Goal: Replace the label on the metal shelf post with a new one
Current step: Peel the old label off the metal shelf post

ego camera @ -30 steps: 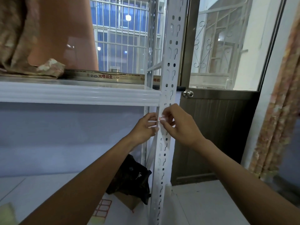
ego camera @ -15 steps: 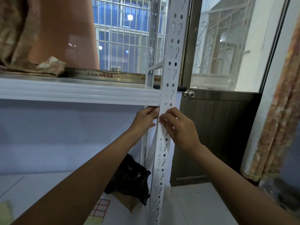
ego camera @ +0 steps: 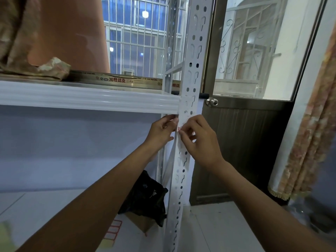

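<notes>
Just below the shelf board (ego camera: 87, 98), on the front face of the white slotted metal shelf post (ego camera: 195, 51), both hands meet over a small label (ego camera: 179, 128), white with a red edge. The right hand (ego camera: 200, 140) comes in from the right of the post. Its fingers are curled, and the thumb and forefinger pinch the label against the post. The left hand (ego camera: 161, 131) comes in from the left of the post with its fingers curled at the post's left edge. Its fingertips lie just beside the label, but whether they pinch the label or only press on the metal cannot be told. Most of the label is hidden by the fingers.

Left of the post, at its foot, a black bag (ego camera: 145, 195) lies on a cardboard box (ego camera: 143, 220). Further left, a sheet of red-framed labels (ego camera: 112, 231) lies on the floor. Above the shelf board and left of the post, a printed metal strip (ego camera: 116, 80) lies along the board, and a crumpled patterned cloth (ego camera: 52, 67) lies at its left end. Right of the post stands a brown door (ego camera: 245, 142) with a glass upper pane, and its round knob (ego camera: 211, 102) is just beside the post. Well to the right of the post hangs a patterned curtain (ego camera: 309, 133).
</notes>
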